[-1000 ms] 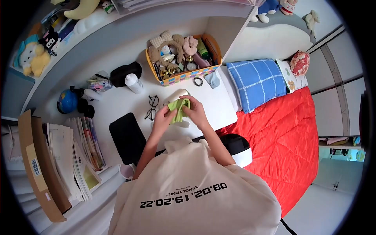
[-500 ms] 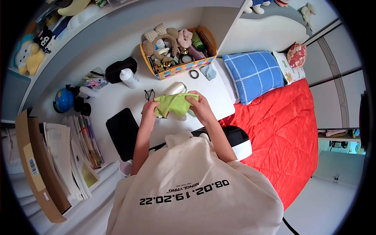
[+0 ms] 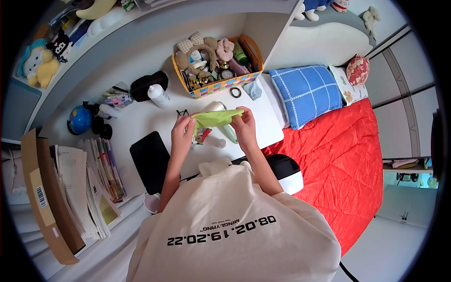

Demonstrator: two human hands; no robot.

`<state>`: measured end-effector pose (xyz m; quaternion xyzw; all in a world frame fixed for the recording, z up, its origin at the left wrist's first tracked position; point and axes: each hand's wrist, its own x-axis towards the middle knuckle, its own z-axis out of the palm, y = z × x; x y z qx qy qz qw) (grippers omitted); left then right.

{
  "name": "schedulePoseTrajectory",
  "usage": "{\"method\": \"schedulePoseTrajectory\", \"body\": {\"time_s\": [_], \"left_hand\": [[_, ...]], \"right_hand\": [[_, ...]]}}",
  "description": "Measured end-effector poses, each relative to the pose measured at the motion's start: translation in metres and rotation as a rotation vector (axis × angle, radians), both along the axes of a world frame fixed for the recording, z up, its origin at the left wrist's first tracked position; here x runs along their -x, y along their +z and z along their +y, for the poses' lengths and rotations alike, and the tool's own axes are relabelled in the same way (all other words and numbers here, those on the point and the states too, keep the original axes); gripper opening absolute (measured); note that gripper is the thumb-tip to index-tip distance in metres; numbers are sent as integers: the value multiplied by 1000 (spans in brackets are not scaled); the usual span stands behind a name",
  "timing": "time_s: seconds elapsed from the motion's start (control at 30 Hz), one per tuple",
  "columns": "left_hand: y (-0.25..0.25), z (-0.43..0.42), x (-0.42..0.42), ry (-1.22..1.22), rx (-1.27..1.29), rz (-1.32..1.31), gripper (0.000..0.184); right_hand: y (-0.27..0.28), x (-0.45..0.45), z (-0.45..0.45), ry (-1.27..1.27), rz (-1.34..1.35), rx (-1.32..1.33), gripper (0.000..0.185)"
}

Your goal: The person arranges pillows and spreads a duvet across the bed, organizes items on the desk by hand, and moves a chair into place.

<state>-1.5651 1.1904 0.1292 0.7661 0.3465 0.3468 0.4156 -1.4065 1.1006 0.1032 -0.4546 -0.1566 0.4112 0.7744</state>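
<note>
Between my two hands a lime-green cloth (image 3: 215, 118) is stretched above the white desk. My left hand (image 3: 183, 133) pinches its left end, and my right hand (image 3: 245, 128) grips its right end. Past the cloth lies a pale cylindrical thing (image 3: 216, 106), partly covered by it. Beneath the cloth are a small red-and-white item (image 3: 202, 136), a small white round item (image 3: 221, 143) and a light-green long object (image 3: 229, 133) beside my right hand. Black-framed glasses (image 3: 182, 113) rest just beyond my left hand.
A black tablet (image 3: 150, 162) lies left of my left arm. Behind are a white bottle (image 3: 158, 96), a black pouch (image 3: 148, 85) and a colourful basket (image 3: 225, 85) full of hair accessories and tubes. A box of papers (image 3: 47, 202) stands left; a bed with a red quilt (image 3: 329, 169) is right.
Both hands have raised the green cloth's edge and pulled it flatter, so it looks narrower. More of the small items beneath it now shows. The view has shifted slightly.
</note>
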Motion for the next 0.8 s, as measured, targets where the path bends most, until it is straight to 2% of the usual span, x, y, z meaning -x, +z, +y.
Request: {"method": "schedulePoseTrajectory", "body": {"time_s": [0.03, 0.07, 0.1, 0.13, 0.17, 0.23, 0.3, 0.43, 0.5, 0.6, 0.63, 0.7, 0.77, 0.8], "left_hand": [[-3, -1, -1, 0, -1, 0, 18], [-8, -3, -3, 1, 161, -108, 19], [-12, -4, -4, 1, 324, -217, 19], [-13, -4, -4, 1, 323, -216, 19], [-14, -3, -4, -14, 337, -209, 20], [-17, -3, -3, -28, 350, -202, 21], [-21, -4, -2, -38, 317, -120, 23], [-19, -6, 0, 21, 342, -140, 24], [-18, -3, 3, 129, 549, -383, 22], [-8, -3, 9, 54, 674, -516, 22], [-2, -4, 10, 27, 760, -608, 23], [1, -6, 13, -57, 803, -625, 23], [3, -7, 15, -143, 841, -644, 23], [4, -8, 16, -169, 828, -620, 22]], "right_hand": [[2, 1, 0, -20, 34, 2, 22], [6, 2, 0, -19, 34, 0, 22], [10, 2, -1, 50, 79, 152, 28], [13, 2, -1, 120, 123, 303, 35], [14, 3, -2, 119, 122, 302, 35], [15, 9, -5, 308, -18, 376, 43], [4, 11, -4, 276, -83, 322, 38], [9, 6, -4, 126, -249, 166, 29], [11, 2, -8, 78, -303, 122, 26], [10, -5, -15, 254, -62, -72, 26], [16, -1, -15, 256, -62, -70, 26], [31, 7, -15, 356, 306, -25, 19], [23, 7, -11, 436, 384, -53, 24], [21, 9, -13, 531, 534, -38, 27]]}}
